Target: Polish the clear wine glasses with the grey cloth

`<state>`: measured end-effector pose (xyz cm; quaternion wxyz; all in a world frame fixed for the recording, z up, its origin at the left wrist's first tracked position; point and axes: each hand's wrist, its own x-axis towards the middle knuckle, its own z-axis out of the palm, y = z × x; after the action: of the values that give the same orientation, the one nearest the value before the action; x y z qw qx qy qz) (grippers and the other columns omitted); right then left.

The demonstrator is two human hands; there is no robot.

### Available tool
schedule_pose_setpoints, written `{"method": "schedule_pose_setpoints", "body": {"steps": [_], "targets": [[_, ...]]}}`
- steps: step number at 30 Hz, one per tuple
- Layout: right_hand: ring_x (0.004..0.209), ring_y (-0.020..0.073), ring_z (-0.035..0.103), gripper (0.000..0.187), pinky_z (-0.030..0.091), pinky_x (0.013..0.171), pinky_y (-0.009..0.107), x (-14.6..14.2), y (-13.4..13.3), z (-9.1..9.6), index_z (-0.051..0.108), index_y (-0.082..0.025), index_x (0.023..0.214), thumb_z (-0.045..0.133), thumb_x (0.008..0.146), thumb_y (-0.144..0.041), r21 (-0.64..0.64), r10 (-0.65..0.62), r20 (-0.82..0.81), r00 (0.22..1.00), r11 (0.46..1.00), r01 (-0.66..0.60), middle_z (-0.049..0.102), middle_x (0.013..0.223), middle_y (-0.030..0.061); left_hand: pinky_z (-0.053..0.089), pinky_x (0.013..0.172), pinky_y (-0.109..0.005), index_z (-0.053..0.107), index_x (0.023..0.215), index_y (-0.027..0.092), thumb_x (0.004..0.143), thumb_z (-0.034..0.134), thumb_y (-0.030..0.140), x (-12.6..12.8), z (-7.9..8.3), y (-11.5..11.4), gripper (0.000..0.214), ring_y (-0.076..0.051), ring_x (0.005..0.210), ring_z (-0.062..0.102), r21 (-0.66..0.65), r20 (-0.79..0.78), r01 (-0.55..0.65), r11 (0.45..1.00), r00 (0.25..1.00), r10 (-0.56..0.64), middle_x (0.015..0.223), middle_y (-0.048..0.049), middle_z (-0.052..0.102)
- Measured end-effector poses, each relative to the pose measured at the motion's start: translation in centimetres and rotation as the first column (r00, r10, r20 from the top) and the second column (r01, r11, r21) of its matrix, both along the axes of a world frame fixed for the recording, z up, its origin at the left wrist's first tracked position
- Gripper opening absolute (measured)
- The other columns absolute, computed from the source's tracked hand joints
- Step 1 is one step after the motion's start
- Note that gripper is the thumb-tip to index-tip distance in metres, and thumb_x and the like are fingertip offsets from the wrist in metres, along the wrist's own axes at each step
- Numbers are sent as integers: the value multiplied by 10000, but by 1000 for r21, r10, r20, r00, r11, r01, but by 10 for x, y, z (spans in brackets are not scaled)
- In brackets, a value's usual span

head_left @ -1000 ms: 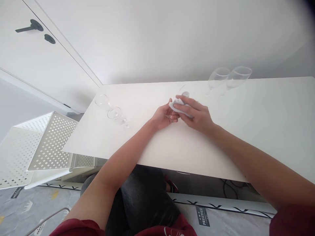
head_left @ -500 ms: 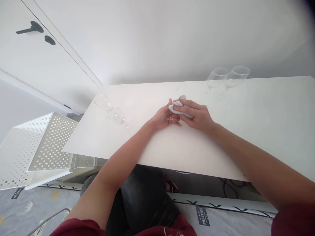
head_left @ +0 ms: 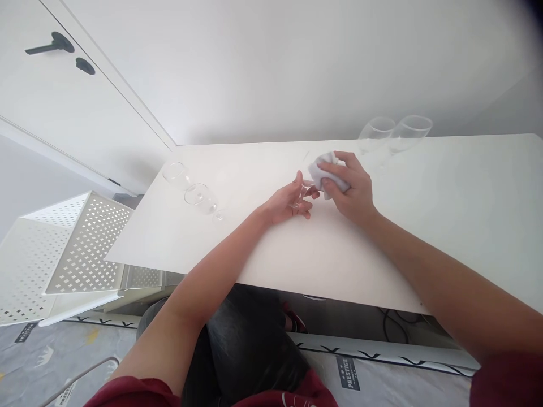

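Over the middle of the white table (head_left: pixel 271 265), my left hand (head_left: pixel 288 199) is closed round the stem and foot of a wine glass (head_left: pixel 304 191), which lies sideways in the air. My right hand (head_left: pixel 354 183) grips a white cloth (head_left: pixel 326 172) wrapped about the bowl end of that glass, so the bowl is mostly hidden. To the left on the tabletop are two clear stemmed glasses, a nearer one (head_left: pixel 199 196) and a farther one (head_left: pixel 176 174). Two more wine glasses, one (head_left: pixel 375 135) beside the other (head_left: pixel 409 134), stand upright at the back right.
A white wall runs behind the table, with a door handle (head_left: pixel 53 43) at upper left. White perforated metal panels (head_left: pixel 91 249) stand against the table's left end. Dark cables (head_left: pixel 392 325) hang below the front edge; printed sheeting (head_left: pixel 394 379) covers the floor.
My right hand and the cloth have shifted right and slightly up, away from my left palm, onto the bowl end. My left hand has barely moved and keeps the glass.
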<state>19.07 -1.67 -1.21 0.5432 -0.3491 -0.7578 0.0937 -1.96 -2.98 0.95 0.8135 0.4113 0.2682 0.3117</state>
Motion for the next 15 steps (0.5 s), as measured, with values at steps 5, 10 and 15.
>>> {"method": "schedule_pose_setpoints", "body": {"steps": [5, 10, 15], "targets": [[1159, 296, 753, 376, 684, 953, 509, 3, 2, 0, 746, -308, 1389, 595, 1068, -434, -8, -75, -76, 994, 997, 75, 719, 1280, 107, 600, 747, -273, 667, 1313, 237, 918, 835, 527, 6, -2, 1, 518, -93, 684, 689, 150, -17, -250, 957, 967, 255, 922, 23, 624], [1213, 296, 738, 274, 684, 948, 509, -5, -2, -3, 797, -377, 1271, 635, 1051, -385, 14, 28, 72, 997, 999, -29, 535, 1655, 60, 590, 733, -280, 719, 1089, 152, 950, 786, 455, 3, -2, 3, 339, -153, 729, 760, 198, -44, -231, 953, 969, 244, 871, -45, 734], [1334, 343, 697, 314, 654, 1038, 590, 0, 2, 0, 771, -420, 1333, 654, 1045, -376, 64, 16, 119, 993, 998, -23, 513, 1696, 29, 451, 504, -227, 651, 910, 169, 1037, 632, 606, 3, 3, 1, 456, -82, 455, 523, 10, -26, -232, 973, 972, 233, 624, 34, 554]]}}
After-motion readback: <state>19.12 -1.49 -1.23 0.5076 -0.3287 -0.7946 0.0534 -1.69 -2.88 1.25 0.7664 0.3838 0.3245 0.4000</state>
